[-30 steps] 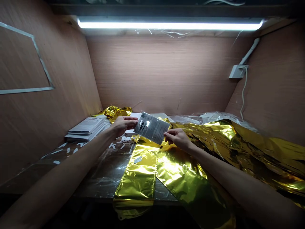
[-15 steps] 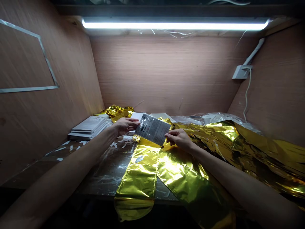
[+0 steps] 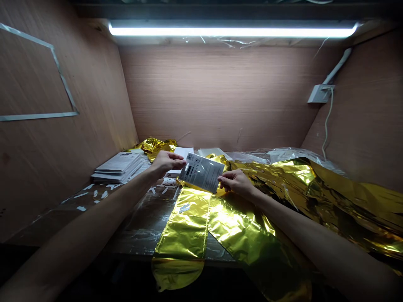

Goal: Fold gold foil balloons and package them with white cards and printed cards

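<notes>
Between my two hands a flat printed packet [image 3: 203, 173] is held tilted, its right side lower. It has a clear glossy film, a barcode and small grey text. My left hand [image 3: 168, 162] pinches its upper left edge between thumb and fingers. The lower right edge is pinched by my right hand [image 3: 232, 181]. Beneath the packet lies a gold foil strip [image 3: 182, 235] that hangs over the table's front edge, with a small grey piece [image 3: 184, 207] on it. A second gold foil strip [image 3: 239, 230] runs down to the right.
A stack of printed cards [image 3: 118, 167] stands at the left. White paper scraps [image 3: 165, 184] are scattered on the film-covered table [image 3: 141, 226]. Crumpled gold foil [image 3: 299, 188] fills the right side, with clear plastic bags [image 3: 292, 155] behind it. A light tube [image 3: 233, 32] spans the top.
The packet has turned slightly and its printing shows more plainly. My left hand has shifted a little; my right hand stays almost in place. Both still grip the packet.
</notes>
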`<state>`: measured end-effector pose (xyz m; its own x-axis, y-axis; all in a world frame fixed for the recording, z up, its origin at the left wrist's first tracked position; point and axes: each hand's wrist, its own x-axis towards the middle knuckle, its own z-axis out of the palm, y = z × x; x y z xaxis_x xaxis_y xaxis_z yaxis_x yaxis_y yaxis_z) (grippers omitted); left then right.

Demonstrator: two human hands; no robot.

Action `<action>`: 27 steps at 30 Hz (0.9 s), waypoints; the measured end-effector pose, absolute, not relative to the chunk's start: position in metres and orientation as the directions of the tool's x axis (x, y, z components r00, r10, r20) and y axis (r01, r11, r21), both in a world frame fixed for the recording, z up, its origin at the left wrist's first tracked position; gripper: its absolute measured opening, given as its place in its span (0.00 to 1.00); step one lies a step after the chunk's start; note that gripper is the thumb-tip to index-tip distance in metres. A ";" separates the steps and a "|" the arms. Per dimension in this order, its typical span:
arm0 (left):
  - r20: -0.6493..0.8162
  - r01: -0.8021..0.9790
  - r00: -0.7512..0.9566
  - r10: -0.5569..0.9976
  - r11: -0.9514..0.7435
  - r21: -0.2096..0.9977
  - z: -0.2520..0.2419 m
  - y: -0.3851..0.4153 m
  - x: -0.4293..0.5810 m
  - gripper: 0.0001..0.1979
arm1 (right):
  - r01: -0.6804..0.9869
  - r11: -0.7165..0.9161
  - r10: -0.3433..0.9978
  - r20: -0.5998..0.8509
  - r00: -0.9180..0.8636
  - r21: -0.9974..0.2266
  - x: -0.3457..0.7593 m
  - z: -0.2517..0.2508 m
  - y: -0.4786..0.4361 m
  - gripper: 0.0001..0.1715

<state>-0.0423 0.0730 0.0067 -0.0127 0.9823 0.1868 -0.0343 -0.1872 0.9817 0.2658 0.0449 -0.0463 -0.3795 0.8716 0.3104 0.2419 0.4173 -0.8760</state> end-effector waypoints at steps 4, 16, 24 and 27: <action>0.187 -0.031 -0.008 0.982 -0.187 0.982 0.004 0.075 -0.040 0.19 | 0.237 0.420 0.867 0.311 -0.389 -0.876 0.267 -0.048 0.046 0.23; 0.144 -0.331 0.146 0.979 -0.089 0.939 -0.001 0.074 -0.040 0.21 | 0.102 0.352 0.903 0.309 -0.300 -0.930 0.266 -0.046 0.046 0.25; 0.209 -0.659 0.160 0.965 -0.054 0.750 -0.020 0.051 0.013 0.11 | 0.025 0.324 0.919 0.309 -0.245 -0.946 0.263 -0.044 0.048 0.28; 0.119 -0.656 0.131 0.984 -0.004 0.755 -0.019 0.044 0.030 0.06 | 0.028 0.346 0.905 0.326 -0.272 -0.938 0.259 -0.042 0.045 0.28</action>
<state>0.0295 0.0437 -0.0187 0.1313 0.9842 0.1187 -0.6559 -0.0035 0.7549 0.2589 0.0446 -0.0421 -0.2721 0.9054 0.3260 0.0276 0.3460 -0.9378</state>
